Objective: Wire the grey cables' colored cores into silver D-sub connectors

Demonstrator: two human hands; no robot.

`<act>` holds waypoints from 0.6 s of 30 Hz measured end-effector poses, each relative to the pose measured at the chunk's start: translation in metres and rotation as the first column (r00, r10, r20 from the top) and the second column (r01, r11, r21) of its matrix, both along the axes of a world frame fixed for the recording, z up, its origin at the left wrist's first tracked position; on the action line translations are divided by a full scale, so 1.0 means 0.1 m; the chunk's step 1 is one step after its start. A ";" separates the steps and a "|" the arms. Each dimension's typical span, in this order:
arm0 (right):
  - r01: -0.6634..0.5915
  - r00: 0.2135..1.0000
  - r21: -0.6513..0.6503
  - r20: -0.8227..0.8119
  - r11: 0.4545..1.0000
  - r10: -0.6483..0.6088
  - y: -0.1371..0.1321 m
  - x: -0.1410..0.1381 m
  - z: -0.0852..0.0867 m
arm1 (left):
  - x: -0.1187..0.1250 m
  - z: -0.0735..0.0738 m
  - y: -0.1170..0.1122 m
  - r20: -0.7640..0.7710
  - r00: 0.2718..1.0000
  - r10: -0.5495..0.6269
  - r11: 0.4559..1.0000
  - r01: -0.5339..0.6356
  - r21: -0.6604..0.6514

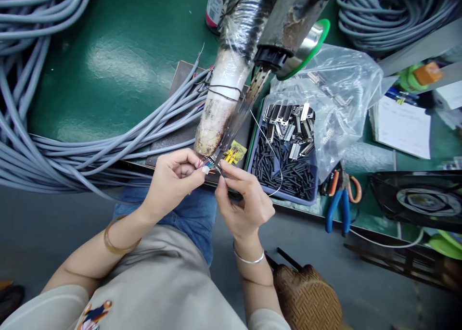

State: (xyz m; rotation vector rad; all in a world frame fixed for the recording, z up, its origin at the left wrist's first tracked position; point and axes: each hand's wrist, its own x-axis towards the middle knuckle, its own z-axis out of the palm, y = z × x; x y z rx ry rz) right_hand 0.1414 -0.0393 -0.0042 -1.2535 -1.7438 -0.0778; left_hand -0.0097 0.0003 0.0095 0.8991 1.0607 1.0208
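Note:
My left hand (180, 173) is closed in a pinch on thin coloured wires (207, 167), red, white and green among them. Close by on the right, my right hand (245, 195) pinches a small dark piece (218, 167) at the wire ends; its kind is too small to tell. A metal pin connector (210, 160) shows just above the fingertips. Over it the soldering iron (249, 96) points down, beside a white plastic-wrapped tube (216, 104). Right of the hands, a bin (288, 198) holds metal connectors (288, 120) and short black sleeves (285, 171).
Grey cables (119, 147) run from the left across a dark board (180, 77). A green-rimmed solder spool (306, 51) hangs beside the iron. A clear plastic bag (346, 84) covers part of the bin. Pliers (339, 200) hang at the table edge, near a black fan (418, 200).

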 end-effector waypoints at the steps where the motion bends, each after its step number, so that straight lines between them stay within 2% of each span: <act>1: 0.000 1.000 0.006 0.009 1.000 0.000 0.00 0.00 0.01 | 0.00 0.01 0.00 0.000 1.000 0.005 1.000 -0.005 0.006; 6: 0.011 0.993 0.034 0.117 0.999 -0.015 -0.01 0.01 0.06 | 0.00 0.05 0.01 0.005 1.000 0.007 1.000 -0.007 0.010; 12: -0.021 0.978 0.090 0.210 0.996 0.002 -0.03 0.03 0.02 | -0.01 0.02 -0.01 -0.013 1.000 -0.011 1.000 0.011 -0.010; 15: -0.028 0.987 0.089 0.162 0.996 0.014 -0.05 0.05 0.00 | -0.02 0.02 -0.03 0.003 0.999 -0.040 0.999 0.040 -0.008; 18: -0.022 1.000 0.022 0.015 1.000 0.022 -0.06 0.04 0.00 | -0.02 0.02 -0.05 0.031 0.996 -0.084 0.996 0.084 -0.007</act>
